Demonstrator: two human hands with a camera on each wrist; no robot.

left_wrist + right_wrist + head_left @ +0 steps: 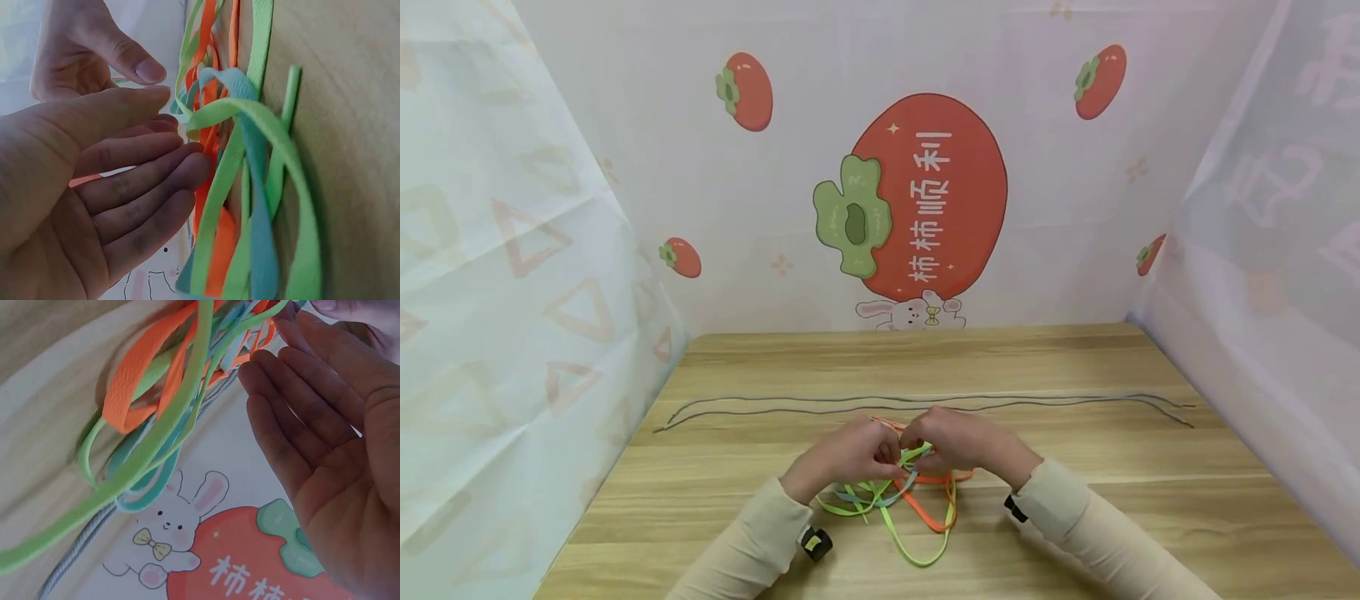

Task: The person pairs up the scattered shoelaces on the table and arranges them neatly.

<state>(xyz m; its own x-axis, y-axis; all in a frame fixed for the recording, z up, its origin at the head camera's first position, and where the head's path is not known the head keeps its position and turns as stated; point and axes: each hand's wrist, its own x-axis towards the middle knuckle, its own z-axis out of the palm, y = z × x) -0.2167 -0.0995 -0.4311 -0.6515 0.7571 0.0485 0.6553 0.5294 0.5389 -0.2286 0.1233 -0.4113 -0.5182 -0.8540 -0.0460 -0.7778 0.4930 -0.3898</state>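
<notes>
A loose tangle of flat laces lies on the table between both hands: a yellow-green lace (305,212), an orange lace (125,384) and a light blue lace (257,156). My left hand (857,450) pinches a yellow-green strand at the tangle's left side with thumb and forefinger. Opposite it, my right hand (958,437) has thumb and forefinger together on a yellow-green strand. In both wrist views the other fingers are bent loosely beside the laces. Loops of yellow-green and orange spread toward the front of the table. The exact crossing between the fingertips is partly hidden.
Two long grey cords (737,398) stretch side by side across the wooden table (715,492), behind the hands. A white printed sheet with persimmons (955,208) stands at the back, and similar sheets (497,275) hang at both sides.
</notes>
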